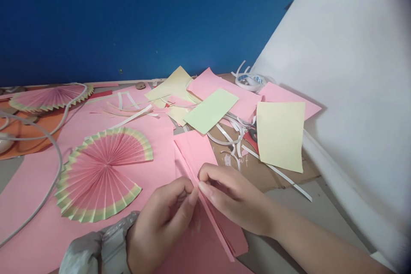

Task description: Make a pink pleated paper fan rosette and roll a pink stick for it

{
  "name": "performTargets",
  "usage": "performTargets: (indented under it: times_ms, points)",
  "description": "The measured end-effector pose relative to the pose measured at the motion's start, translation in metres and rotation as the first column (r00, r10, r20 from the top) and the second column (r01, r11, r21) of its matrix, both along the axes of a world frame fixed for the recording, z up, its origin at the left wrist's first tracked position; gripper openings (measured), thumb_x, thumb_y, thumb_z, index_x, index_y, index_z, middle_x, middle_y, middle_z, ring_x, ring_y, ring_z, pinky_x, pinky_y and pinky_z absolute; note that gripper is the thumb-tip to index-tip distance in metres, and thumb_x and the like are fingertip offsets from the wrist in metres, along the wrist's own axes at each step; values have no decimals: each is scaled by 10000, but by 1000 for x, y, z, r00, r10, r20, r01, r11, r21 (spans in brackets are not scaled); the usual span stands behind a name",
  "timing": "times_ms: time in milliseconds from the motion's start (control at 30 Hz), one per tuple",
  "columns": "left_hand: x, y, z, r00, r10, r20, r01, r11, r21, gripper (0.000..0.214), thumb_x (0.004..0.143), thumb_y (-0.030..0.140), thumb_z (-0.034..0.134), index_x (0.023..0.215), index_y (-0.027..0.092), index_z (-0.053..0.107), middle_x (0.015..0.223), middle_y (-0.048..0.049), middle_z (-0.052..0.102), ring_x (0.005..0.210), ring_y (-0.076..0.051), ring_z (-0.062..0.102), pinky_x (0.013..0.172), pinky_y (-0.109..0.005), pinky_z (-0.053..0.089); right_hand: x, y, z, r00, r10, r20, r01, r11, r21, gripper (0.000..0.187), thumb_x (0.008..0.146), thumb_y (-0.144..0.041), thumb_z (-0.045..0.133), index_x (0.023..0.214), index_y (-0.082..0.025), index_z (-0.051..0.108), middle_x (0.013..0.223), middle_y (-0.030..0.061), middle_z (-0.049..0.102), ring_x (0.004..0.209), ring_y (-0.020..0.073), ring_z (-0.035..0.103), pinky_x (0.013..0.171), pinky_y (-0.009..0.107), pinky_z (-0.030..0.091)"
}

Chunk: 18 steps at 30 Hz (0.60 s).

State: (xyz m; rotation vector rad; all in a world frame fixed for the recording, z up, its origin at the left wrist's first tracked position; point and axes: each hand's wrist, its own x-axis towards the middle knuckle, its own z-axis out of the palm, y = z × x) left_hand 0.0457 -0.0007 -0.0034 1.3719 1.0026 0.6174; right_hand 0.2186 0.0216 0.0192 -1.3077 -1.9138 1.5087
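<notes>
A pink sheet of paper (205,150) with a narrow folded strip along its left edge lies slanting in front of me. My left hand (168,218) pinches that folded edge from the left, thumb and forefinger pressed together. From the other side my right hand (231,197) grips the same fold, its fingertips almost touching the left thumb. Left of my hands a pleated paper fan (105,167), pink with a yellow and green rim, is spread most of the way round.
A second pleated fan (54,98) lies at the back left near a white cable (59,154). Green paper (212,111), yellow paper (281,137), white strips (289,182), scissors (253,133) and a tape roll (250,81) clutter the back right. A blue wall (144,17) stands behind.
</notes>
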Motion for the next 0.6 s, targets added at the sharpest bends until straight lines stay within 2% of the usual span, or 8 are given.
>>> performTargets:
  times_ms: [200, 400, 600]
  points:
    - [-1, 1, 0, 999, 54, 8, -54, 997, 59, 280, 936, 306, 399, 696, 192, 484, 573, 39, 537, 537, -92, 512, 558, -188, 405, 0, 0, 1, 1000, 9, 26, -8, 999, -43, 179, 848, -173, 413, 680, -202, 359, 601, -61, 346, 547, 92, 321, 491, 213, 259]
    - [0, 1, -2, 999, 39, 31, -39, 999, 23, 235, 928, 320, 417, 737, 193, 469, 602, 42, 515, 539, -91, 489, 540, -190, 397, -1, 0, 1, 999, 10, 39, -9, 1000, -11, 190, 861, -184, 408, 682, -205, 350, 587, -67, 331, 526, 88, 311, 468, 209, 246]
    - [0, 2, 0, 991, 129, 30, -130, 990, 55, 224, 922, 317, 424, 741, 194, 469, 596, 44, 503, 539, -93, 485, 543, -194, 393, -1, -1, 2, 998, 56, 37, -55, 998, -23, 195, 856, -181, 404, 672, -204, 341, 559, -73, 308, 485, 82, 279, 433, 208, 231]
